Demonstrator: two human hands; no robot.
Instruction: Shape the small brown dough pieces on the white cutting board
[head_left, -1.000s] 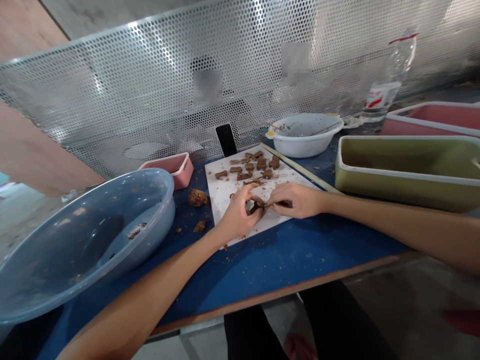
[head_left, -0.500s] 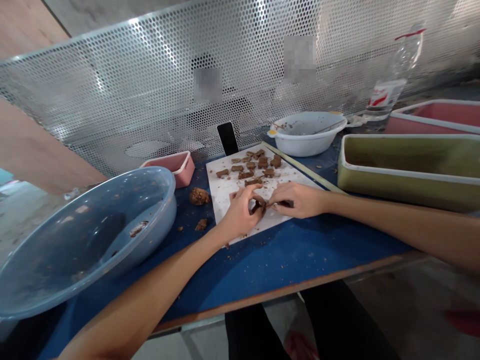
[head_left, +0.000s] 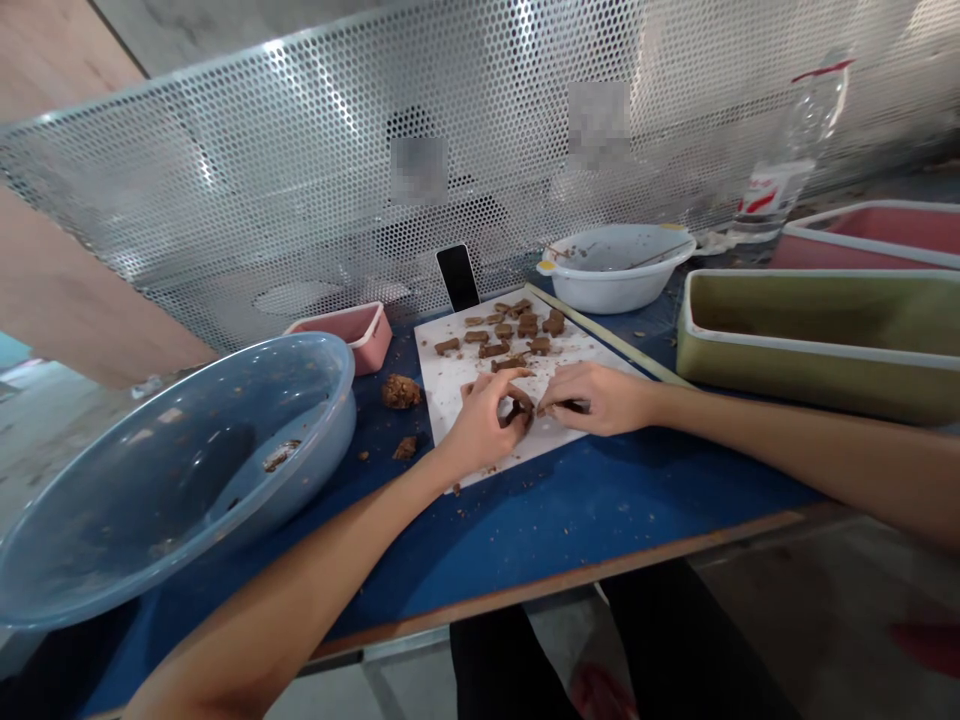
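My left hand (head_left: 480, 425) is curled over the front of a white sheet (head_left: 450, 395), thumb and fingers closed round a dark brown clay-like piece (head_left: 519, 408) that is mostly hidden. Just to its right, my right hand (head_left: 596, 397) has its fingertips pinched together, a small gap away from the left fingers. Whatever the right fingertips hold is too small to make out. Beyond both hands, several small brown moulded pieces (head_left: 527, 325) lie on the sheet among crumbs. A rough brown lump (head_left: 400, 391) and a smaller chunk (head_left: 406, 447) sit left of the sheet.
A large blue basin (head_left: 315, 480) stands at left, with a small pink container (head_left: 371, 340) behind it. A phone (head_left: 457, 275) leans on the perforated metal screen (head_left: 300, 200). At right are a white basin (head_left: 615, 290), an olive trough (head_left: 810, 375) and a bottle (head_left: 776, 190).
My right fingertips have drawn slightly away to the right from the piece in my left hand, opening a small gap. The left hand keeps its hold.
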